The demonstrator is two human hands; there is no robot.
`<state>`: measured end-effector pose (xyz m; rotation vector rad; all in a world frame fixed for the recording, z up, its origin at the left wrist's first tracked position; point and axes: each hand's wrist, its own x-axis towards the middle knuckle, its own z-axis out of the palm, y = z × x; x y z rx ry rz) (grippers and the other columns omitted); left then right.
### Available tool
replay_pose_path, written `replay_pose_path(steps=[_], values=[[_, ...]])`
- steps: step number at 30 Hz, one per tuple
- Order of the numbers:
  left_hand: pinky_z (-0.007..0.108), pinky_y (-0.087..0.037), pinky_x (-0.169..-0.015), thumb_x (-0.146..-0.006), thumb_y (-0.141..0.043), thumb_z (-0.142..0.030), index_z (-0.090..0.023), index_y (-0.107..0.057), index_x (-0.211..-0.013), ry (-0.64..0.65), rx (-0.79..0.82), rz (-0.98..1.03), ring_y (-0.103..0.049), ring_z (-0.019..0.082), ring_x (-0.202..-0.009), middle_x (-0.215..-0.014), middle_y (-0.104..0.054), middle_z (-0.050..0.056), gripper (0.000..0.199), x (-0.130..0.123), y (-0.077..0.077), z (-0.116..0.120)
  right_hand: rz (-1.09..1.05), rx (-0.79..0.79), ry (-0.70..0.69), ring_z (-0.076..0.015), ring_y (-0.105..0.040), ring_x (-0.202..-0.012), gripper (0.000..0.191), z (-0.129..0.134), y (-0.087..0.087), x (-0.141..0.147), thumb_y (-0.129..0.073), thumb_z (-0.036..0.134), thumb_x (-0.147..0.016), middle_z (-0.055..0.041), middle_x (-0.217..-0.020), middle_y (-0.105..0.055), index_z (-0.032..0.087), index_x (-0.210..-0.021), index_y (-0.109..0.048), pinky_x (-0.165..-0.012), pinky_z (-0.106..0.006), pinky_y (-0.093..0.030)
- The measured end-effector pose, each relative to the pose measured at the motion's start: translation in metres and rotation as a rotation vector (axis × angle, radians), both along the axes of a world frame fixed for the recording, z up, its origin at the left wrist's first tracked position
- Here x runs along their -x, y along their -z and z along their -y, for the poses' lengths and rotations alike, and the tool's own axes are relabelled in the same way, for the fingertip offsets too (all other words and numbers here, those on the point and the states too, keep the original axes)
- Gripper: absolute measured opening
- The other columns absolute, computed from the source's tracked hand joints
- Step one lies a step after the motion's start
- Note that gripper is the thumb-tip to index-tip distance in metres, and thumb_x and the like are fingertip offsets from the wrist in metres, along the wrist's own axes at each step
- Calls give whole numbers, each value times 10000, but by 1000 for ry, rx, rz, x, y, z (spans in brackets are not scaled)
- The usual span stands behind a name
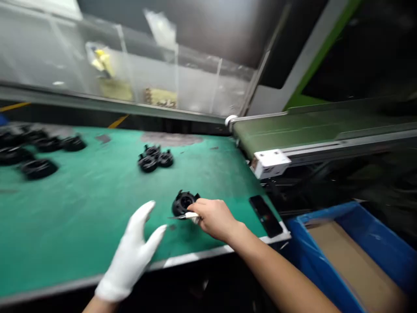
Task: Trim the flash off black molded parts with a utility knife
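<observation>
My right hand (211, 217), bare, is closed round the white handle of a small knife (182, 217), its thin blade pointing left. Just behind the blade is a round black plastic part (181, 201) with short tabs and a hole in its middle. My right fingertips are at its right edge; I cannot tell whether they grip it too. My left hand (135, 248), in a white glove, is open with thumb and fingers apart, to the left of the black part and not touching it. A cluster of similar black parts (148, 163) lies farther back on the green table (107, 208).
More black parts (39, 168) lie at the left. A phone (265, 215) rests near the right table edge. Beyond are a conveyor belt (312, 126) with a white box (271, 161) at its corner, and a blue bin (325, 208) lined with cardboard. Clear-walled compartments (195, 82) run behind the table.
</observation>
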<state>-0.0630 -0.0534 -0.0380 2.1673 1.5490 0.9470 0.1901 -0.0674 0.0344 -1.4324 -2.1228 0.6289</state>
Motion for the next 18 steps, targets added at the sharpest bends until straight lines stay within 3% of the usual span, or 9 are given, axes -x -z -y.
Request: replay_pose_path(steps=[2, 5, 9, 12, 14, 18], values=[[449, -386, -1222, -956, -545, -475, -253, -281, -1544, 48, 82, 11, -422, 263, -1455, -1595, -386, 89, 681, 21, 15, 30, -50, 89, 3, -242, -687, -1037, 329, 21, 39, 27, -600, 152, -870, -60, -1157, -755, 262, -1141, -751, -921, -340, -491], [473, -330, -1253, -876, -658, -476, -210, -259, -1557, 137, 174, -18, -364, 294, -1495, -1612, -368, 124, 833, 17, 29, 36, -153, 155, 109, -233, -684, -1079, 288, 45, 67, 32, -580, 314, -953, -64, -1183, -750, 247, -1190, -729, -960, -331, -504], [481, -332, -1249, -718, -806, -560, -170, -181, -1592, 164, 151, -14, -329, 338, -1509, -1636, -309, 176, 1143, -21, 28, 21, -254, 209, 401, -263, -701, -985, 487, 67, 79, 3, -502, 540, -992, -115, -1104, -745, 173, -1278, -646, -851, -368, -550], [478, -382, -1214, -718, -803, -531, -123, -212, -1581, 75, 129, 22, -419, 356, -1451, -1565, -408, 210, 1123, -48, 20, 10, -285, 256, 530, -258, -697, -884, 594, 80, 86, -17, -490, 608, -978, -109, -1001, -737, 156, -1355, -574, -770, -370, -550], [468, -419, -1185, -746, -772, -441, -115, -239, -1572, 50, 160, 41, -500, 346, -1382, -1485, -492, 206, 1036, -50, 16, 7, -320, 296, 558, -245, -687, -854, 612, 88, 88, -27, -421, 618, -998, -110, -1030, -732, 168, -1394, -549, -763, -377, -548], [429, -388, -1221, -740, -718, -282, -202, -179, -1600, 324, 315, 22, -480, 297, -1411, -1526, -469, 126, 1018, -19, 9, 17, -268, 347, 408, -264, -667, -1055, 495, 101, 79, -38, -389, 536, -1033, -109, -1215, -712, 221, -1297, -666, -959, -425, -514]])
